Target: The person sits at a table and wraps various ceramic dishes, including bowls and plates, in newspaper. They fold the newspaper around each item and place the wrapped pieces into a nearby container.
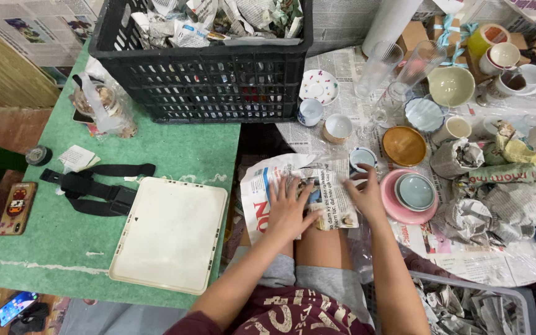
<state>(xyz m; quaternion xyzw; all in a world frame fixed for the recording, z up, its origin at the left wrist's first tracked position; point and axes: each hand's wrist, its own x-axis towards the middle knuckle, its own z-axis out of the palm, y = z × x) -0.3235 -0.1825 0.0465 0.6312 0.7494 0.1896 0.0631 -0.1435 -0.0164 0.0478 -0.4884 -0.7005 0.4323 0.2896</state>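
Note:
My left hand (288,208) lies flat with spread fingers on a sheet of newspaper (262,186) that rests over my knees. My right hand (365,195) presses the same sheet's right side, where the paper is folded over something hidden beneath it. Just beyond my right hand stands a small white cup with a blue rim (362,157). To its right, a pale blue bowl (415,191) sits on a pink plate (393,205).
A black crate (206,80) stuffed with newspaper stands on a green table (51,229), beside a white tray (172,232), black straps (91,189) and a phone (17,208). Bowls, cups, glasses and paper-wrapped bundles (485,211) crowd the newspaper-covered table at right.

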